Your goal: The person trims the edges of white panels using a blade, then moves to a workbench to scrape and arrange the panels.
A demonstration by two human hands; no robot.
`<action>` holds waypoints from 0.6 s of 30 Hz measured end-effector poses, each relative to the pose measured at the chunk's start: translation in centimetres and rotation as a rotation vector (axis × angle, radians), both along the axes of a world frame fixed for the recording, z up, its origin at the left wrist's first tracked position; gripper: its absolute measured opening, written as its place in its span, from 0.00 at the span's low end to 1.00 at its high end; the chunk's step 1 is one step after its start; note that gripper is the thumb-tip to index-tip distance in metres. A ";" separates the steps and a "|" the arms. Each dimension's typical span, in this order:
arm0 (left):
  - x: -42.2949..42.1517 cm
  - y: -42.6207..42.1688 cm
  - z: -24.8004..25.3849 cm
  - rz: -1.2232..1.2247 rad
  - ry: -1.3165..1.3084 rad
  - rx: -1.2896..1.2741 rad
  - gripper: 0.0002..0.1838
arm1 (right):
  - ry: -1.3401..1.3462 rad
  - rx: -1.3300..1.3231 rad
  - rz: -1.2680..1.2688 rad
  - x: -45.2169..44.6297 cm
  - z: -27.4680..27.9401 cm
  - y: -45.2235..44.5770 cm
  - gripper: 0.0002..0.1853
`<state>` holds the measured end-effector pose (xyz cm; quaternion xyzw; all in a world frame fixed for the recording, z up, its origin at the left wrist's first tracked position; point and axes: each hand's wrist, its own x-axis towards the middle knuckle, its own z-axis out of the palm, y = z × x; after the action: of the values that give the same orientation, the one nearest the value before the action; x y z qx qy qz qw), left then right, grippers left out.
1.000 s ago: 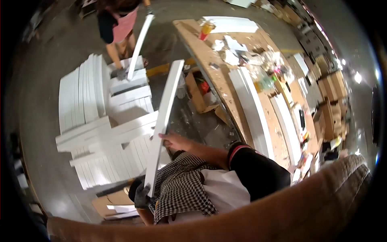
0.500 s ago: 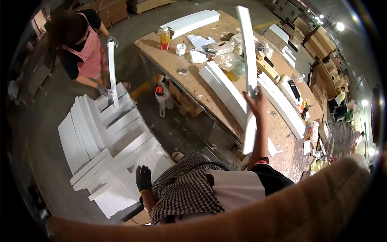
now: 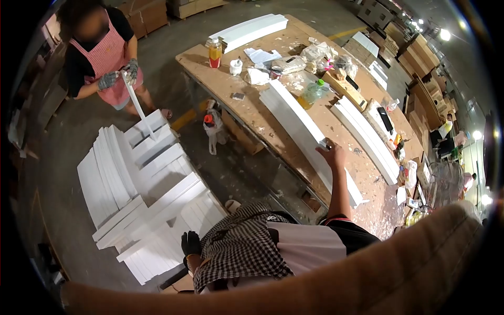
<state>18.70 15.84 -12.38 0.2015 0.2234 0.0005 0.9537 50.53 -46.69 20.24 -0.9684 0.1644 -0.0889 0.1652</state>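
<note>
Left hand [image 3: 191,244] is gloved, fingers spread with nothing in them, and the right hand [image 3: 332,156] is out over the table with thumb and fingers at the edge of some white strips. Can't tell if it's really gripping one or just resting there, since the fingertips are hidden.

Biggest thing around is the brown worktable [image 3: 220,81], then the big pile of white boards [image 3: 107,176] at the left. Past the pile, a co-worker [image 3: 113,79] has both gloved hands at the top of a slanted strip [image 3: 137,107].

As for progress, I'd call it partway: the near row [image 3: 298,134], the row behind it [image 3: 365,139] and the far-end bundle [image 3: 254,31] are already laid on the table, but loads of pieces are sitting in the pile.

That near row lies lengthwise right at the right hand, running away from it, well apart from the left. The left is just beside the pile's near corner, can't tell if touching. Smaller clutter: a green-capped bottle [image 3: 313,92] and a black phone-like thing [image 3: 385,119].
</note>
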 end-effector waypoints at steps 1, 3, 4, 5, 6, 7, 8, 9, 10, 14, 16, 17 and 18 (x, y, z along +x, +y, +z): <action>0.4 0.1 -0.2 -0.038 -0.059 -0.005 0.20 | 0.032 0.007 -0.013 0.1 0.0 -0.2 0.36; 0.6 0.1 -0.6 0.014 0.028 0.169 0.19 | 0.111 0.025 -0.002 0.5 0.5 0.0 0.37; 0.4 0.2 -0.9 0.038 0.060 0.262 0.19 | 0.159 0.025 0.006 0.2 2.2 1.6 0.36; 0.0 0.0 -1.3 0.058 0.092 0.362 0.18 | 0.102 -0.015 0.045 0.5 0.9 0.4 0.38; -0.5 0.0 -1.9 0.075 0.123 0.461 0.18 | -0.051 -0.280 -0.027 1.3 -1.7 -0.9 0.42; -1.0 -0.4 -2.1 0.092 0.150 0.546 0.18 | -0.137 -0.187 0.016 1.5 1.9 2.6 0.38; -1.5 -0.8 -2.6 0.107 0.176 0.624 0.17 | -0.139 -0.063 -0.084 2.4 2.8 3.8 0.31; -2.1 -0.9 -3.1 0.115 0.183 0.698 0.17 | -0.367 -0.077 0.008 3.3 1.9 5.5 0.22; -2.7 -1.3 -4.1 0.114 0.176 0.785 0.17 | -0.475 -0.096 0.146 4.9 0.4 5.8 0.17; -3.7 -4.6 -2.0 0.365 0.274 0.501 0.14 | -0.120 0.106 0.403 7.4 -5.0 17.1 0.13; -5.0 -5.5 1.1 0.517 0.311 0.343 0.11 | -0.075 0.108 0.860 5.4 -7.6 25.4 0.16; -5.2 -6.4 2.2 0.585 0.323 0.283 0.10 | 0.128 0.006 0.930 5.7 -12.9 27.0 0.16; -5.9 -7.2 3.2 0.634 0.331 0.250 0.09 | 0.242 0.068 1.042 4.1 -12.4 32.0 0.16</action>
<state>12.77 8.64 -9.23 0.2344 0.4242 0.2903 0.8251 54.59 -14.66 7.87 -0.9191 -0.3176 0.1225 0.1986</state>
